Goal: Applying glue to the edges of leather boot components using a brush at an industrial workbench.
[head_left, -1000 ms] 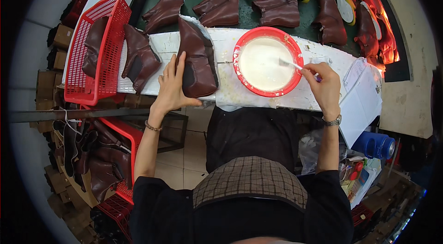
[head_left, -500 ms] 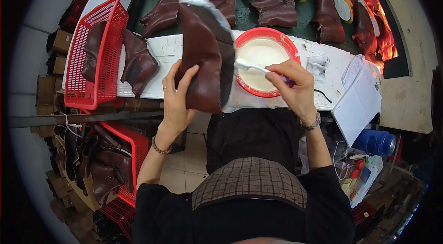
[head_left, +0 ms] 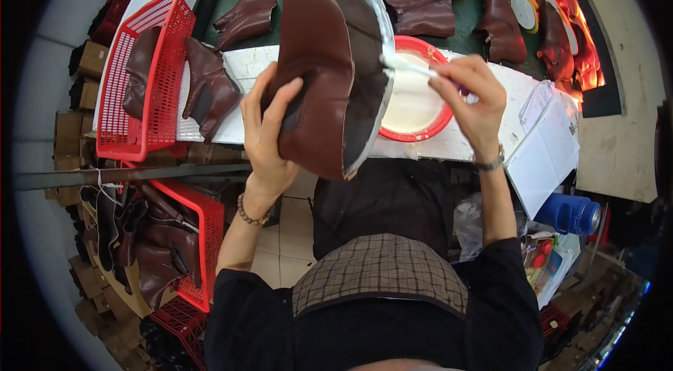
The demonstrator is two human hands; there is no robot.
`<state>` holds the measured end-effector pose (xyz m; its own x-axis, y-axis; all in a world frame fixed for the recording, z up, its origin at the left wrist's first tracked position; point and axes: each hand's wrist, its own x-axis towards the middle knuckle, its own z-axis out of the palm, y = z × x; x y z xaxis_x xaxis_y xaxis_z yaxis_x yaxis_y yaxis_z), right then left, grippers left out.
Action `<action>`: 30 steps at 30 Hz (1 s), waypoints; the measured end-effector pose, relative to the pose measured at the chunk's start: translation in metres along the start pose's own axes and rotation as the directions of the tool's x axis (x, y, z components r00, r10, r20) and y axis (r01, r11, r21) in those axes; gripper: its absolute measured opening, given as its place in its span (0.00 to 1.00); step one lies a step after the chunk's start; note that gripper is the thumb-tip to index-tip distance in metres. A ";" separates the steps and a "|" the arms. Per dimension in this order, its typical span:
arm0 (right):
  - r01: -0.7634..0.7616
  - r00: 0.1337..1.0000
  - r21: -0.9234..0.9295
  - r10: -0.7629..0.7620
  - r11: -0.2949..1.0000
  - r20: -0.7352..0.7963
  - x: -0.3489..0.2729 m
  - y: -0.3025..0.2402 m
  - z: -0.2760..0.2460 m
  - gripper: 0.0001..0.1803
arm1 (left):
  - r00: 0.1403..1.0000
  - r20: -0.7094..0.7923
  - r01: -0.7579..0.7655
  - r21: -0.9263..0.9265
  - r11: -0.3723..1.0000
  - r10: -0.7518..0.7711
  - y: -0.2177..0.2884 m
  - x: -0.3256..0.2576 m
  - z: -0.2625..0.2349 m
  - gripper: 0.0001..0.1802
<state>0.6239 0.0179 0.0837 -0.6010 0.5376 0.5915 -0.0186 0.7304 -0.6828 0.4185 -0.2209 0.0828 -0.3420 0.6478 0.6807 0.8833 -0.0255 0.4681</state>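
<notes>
A dark brown leather boot upper (head_left: pixel 315 69) is held up by my left hand (head_left: pixel 266 129), whose fingers are wrapped round its left side. White paste lines the boot's right-hand edge. My right hand (head_left: pixel 475 101) pinches a small white-headed brush (head_left: pixel 410 66), much like a toothbrush, with a hint of purple at its handle. The brush head touches the pasted edge. Behind and below it sits a red bowl (head_left: pixel 442 129) of creamy white paste, its left part hidden by the boot.
More brown boots (head_left: pixel 425 3) lie on the green conveyor belt (head_left: pixel 466 24), some with yellow lasts. A red basket (head_left: pixel 158 90) stands at the left of the white ledge (head_left: pixel 238 66), another red basket (head_left: pixel 210 231) lower down. To the right are paper sheets (head_left: pixel 540 153) and a blue bottle (head_left: pixel 571 213).
The boot has come up closer and tilted, covering part of the bowl. My right hand has moved up and right, and the brush head now meets the boot's edge higher up.
</notes>
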 end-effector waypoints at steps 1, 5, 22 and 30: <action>-0.015 1.000 0.019 0.015 1.000 0.009 -0.009 -0.004 0.002 0.11 | 0.999 -0.041 0.008 0.007 1.000 -0.008 -0.001 0.002 0.005 0.36; -0.054 0.998 0.096 0.050 0.994 0.048 -0.029 -0.024 0.008 0.11 | 0.990 -0.140 -0.006 0.056 0.998 0.014 -0.009 0.010 0.017 0.36; 0.064 0.959 -0.679 0.144 0.731 0.246 -0.023 0.037 -0.029 0.06 | 0.804 0.242 0.534 -0.696 0.480 -0.544 -0.069 -0.019 -0.041 0.19; -0.052 0.992 0.133 0.035 0.990 0.124 0.004 0.003 -0.023 0.14 | 0.472 0.650 0.805 -0.594 -0.009 -0.595 -0.069 -0.050 -0.060 0.25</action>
<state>0.6392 0.0323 0.0936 -0.6955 0.5067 0.5095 -0.0935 0.6392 -0.7633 0.3552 -0.2968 0.0503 -0.4793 0.8159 -0.3233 -0.4737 0.0697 0.8779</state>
